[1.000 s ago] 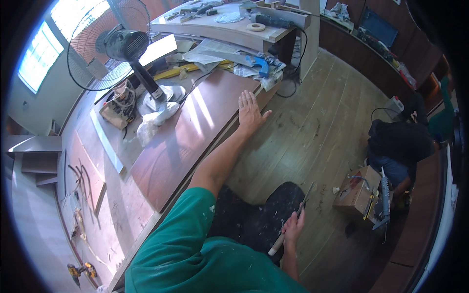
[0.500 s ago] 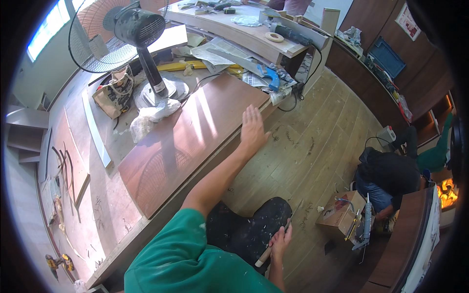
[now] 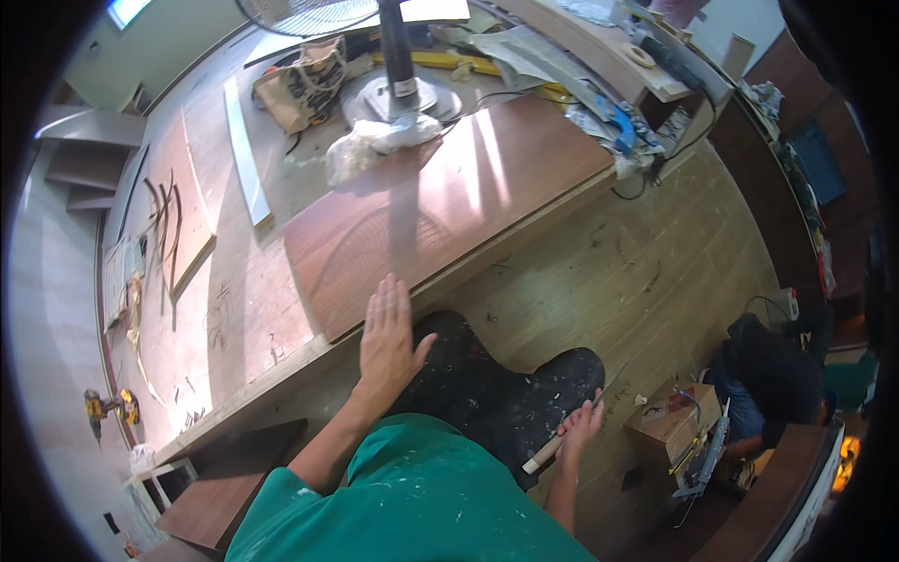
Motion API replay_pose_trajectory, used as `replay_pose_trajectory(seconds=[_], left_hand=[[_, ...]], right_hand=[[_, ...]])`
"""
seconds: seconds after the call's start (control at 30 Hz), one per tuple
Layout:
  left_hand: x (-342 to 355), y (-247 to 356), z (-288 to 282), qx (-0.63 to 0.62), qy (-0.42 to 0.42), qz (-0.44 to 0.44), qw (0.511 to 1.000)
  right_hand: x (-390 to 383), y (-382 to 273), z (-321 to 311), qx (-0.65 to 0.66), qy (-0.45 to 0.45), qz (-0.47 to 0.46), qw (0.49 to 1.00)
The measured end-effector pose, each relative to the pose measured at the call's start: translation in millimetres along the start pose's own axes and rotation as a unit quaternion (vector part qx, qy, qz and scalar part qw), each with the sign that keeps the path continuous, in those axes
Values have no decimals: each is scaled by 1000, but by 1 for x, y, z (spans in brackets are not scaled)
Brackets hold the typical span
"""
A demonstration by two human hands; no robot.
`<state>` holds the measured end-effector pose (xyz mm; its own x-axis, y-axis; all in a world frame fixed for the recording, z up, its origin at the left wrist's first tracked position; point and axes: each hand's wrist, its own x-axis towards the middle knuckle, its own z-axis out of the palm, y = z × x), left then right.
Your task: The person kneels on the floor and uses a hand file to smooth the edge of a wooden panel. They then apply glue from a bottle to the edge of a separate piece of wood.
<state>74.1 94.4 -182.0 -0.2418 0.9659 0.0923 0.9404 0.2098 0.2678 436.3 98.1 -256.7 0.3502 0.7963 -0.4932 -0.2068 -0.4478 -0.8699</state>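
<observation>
While the left hand is spread flat at the near edge of the brown panel, fingers straight, gripping nothing (contact: cannot tell), the right hand, on the panel's near side, has fingers curled round a pale-handled tool. Behind panel: fan stand, white label illegible. Right of panel: carton, reddish print unreadable.

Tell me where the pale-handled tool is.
In the head view, the pale-handled tool is low, right of centre, held in the right hand by the dark-trousered right knee.
</observation>
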Motion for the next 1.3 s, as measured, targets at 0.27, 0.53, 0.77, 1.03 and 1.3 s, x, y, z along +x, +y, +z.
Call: replay_pose_trajectory(seconds=[0.27,0.53,0.77,1.03,1.3], left_hand=[[-84,-44,-35,41,-26,-108,993],[28,-8,8,-80,11,87,993],[102,-86,-44,-378,-41,-169,909],[97,-212,21,-142,178,-223,948],[98,-213,28,-127,174,-192,958]], right_hand=[[-18,-5,12,-78,-33,-30,996],[-48,-46,116,-310,-256,-156,902],[-54,-70,210,-401,-310,-232,830],[-82,-44,236,-409,-343,-290,794],[-62,-32,257,-384,-334,-445,737]])
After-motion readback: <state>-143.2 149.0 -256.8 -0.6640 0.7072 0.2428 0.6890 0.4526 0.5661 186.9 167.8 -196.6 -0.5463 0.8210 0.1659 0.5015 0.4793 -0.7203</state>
